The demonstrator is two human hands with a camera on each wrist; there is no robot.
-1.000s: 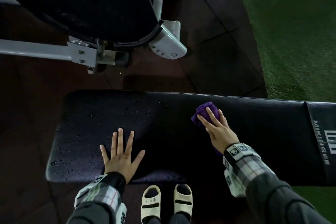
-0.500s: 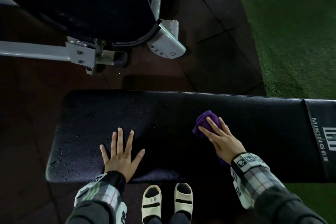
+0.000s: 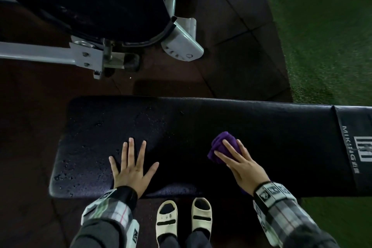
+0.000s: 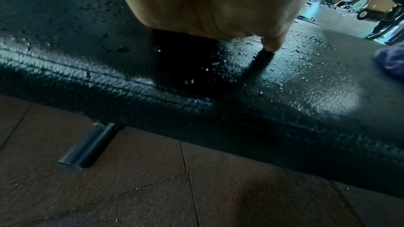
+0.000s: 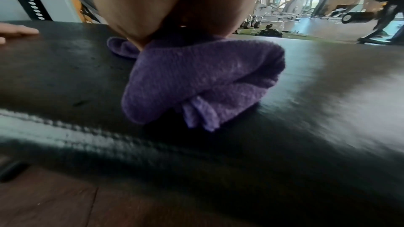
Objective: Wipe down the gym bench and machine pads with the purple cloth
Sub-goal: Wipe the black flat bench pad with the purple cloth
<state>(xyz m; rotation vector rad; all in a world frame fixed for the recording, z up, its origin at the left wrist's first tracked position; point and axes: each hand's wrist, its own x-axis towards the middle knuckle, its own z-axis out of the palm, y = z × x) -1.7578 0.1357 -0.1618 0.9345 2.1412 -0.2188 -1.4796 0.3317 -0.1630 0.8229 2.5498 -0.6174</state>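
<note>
The black padded gym bench (image 3: 281,137) runs across the head view, its left part speckled with water drops. My left hand (image 3: 132,167) lies flat on the wet part near the front edge, fingers spread and straight. My right hand (image 3: 241,165) presses the bunched purple cloth (image 3: 221,143) onto the pad with straight fingers. In the right wrist view the cloth (image 5: 196,78) sits folded under my palm (image 5: 153,2) on the bench (image 5: 65,68). The left wrist view shows my palm (image 4: 207,2) on the beaded pad (image 4: 284,92), the cloth (image 4: 391,61) at far right.
A black machine pad (image 3: 90,0) on a grey metal frame (image 3: 50,54) stands beyond the bench. Green turf (image 3: 322,36) lies at the right, dark rubber tiles elsewhere. My sandalled feet (image 3: 167,219) stand at the bench's near edge. Another person (image 5: 384,6) and gym machines (image 5: 290,6) are far behind.
My right hand has drawn the purple cloth across the pad towards the near edge and slightly left. The left hand has stayed flat in the same spot.
</note>
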